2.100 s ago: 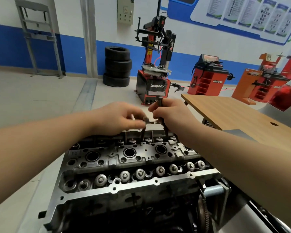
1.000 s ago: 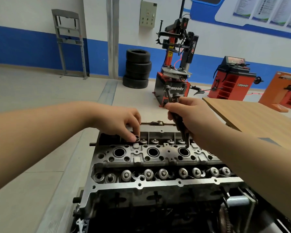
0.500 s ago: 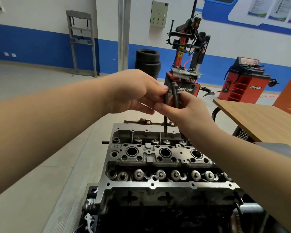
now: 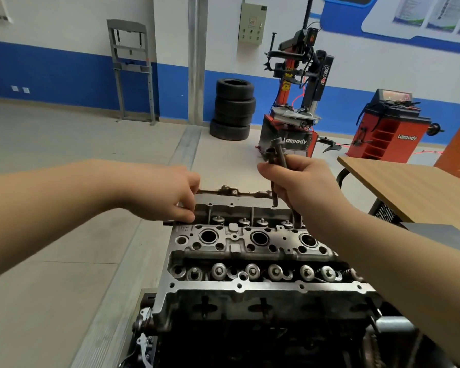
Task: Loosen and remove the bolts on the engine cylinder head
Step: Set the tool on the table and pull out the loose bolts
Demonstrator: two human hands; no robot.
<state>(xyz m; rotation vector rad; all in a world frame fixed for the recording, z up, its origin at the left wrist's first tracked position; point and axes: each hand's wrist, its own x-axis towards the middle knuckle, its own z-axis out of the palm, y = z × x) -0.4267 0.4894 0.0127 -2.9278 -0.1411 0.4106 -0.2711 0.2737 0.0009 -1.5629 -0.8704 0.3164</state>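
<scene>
The bolts (image 4: 278, 155) are long, dark steel fasteners with flanged heads. At least two are gathered upright in the right hand (image 4: 298, 181), which is closed in a fist around their shanks; the heads project above the fist and the lower ends hang down to just above the far edge of the cylinder head (image 4: 250, 248). By judgement they are rigid and moderately heavy for their size, and probably oily, so the shanks may slip. Take hold at mid-shank with the full fist, or just under the flange, and keep them vertical so none slides out.

The left hand (image 4: 170, 200) reaches to the far left corner of the cylinder head with fingers curled downward, fingertips touching the casting. Whether it pinches a bolt cannot be determined; the fingers hide the contact point.

The cylinder head is bare grey aluminium with three open round wells along its centre and a row of valve spring retainers along the near edge. Several bolt holes appear empty, so removal is judged well advanced.

Beyond it stand a wooden surface (image 4: 414, 189) to the right, a tyre changer (image 4: 295, 102) and stacked tyres (image 4: 233, 110).
</scene>
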